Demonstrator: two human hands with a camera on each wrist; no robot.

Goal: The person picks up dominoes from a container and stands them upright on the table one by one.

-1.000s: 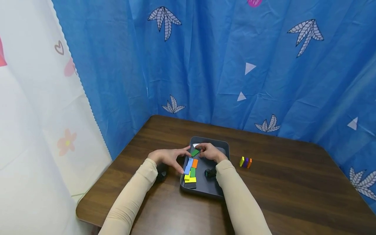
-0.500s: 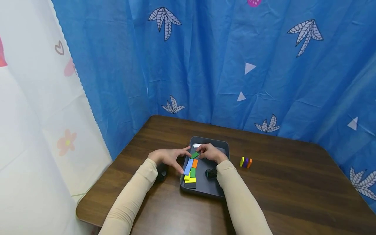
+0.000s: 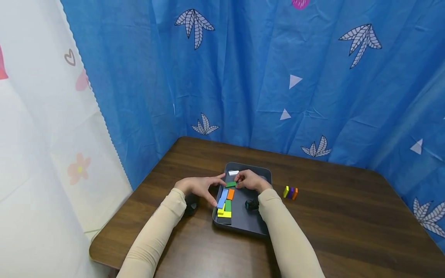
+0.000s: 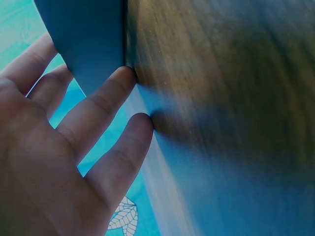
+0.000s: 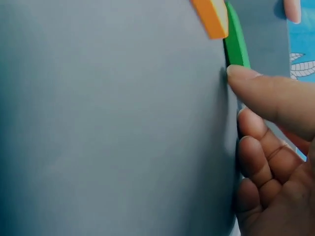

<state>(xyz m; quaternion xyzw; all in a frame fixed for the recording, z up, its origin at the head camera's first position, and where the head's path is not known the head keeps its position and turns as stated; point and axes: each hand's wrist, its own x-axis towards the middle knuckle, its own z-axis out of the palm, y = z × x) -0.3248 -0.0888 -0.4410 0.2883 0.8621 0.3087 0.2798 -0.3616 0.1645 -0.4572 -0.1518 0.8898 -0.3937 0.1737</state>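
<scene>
A dark grey tray (image 3: 245, 222) on the table holds several small coloured blocks. Near its far end my right hand (image 3: 250, 180) pinches the right end of a green block (image 3: 231, 184); the right wrist view shows the thumb at the end of that green block (image 5: 237, 44), beside an orange block (image 5: 212, 20). My left hand (image 3: 199, 186) spreads over the tray's left rim, thumb close to a blue block (image 3: 221, 201). In the left wrist view, fingertips of the left hand (image 4: 54, 142) rest at the tray's outer side (image 4: 93, 39).
A white block (image 3: 233, 173) lies at the far end of the tray. Orange (image 3: 230, 194), green (image 3: 228, 205), yellow (image 3: 226, 214) and dark (image 3: 224, 221) blocks line the left side. Right of the tray, yellow, purple (image 3: 290, 192) and orange blocks stand on the brown table (image 3: 347, 216).
The green block under my right hand has turned from slanted to nearly crosswise and come slightly nearer. The white block is more fully exposed. My left hand stays in place.
</scene>
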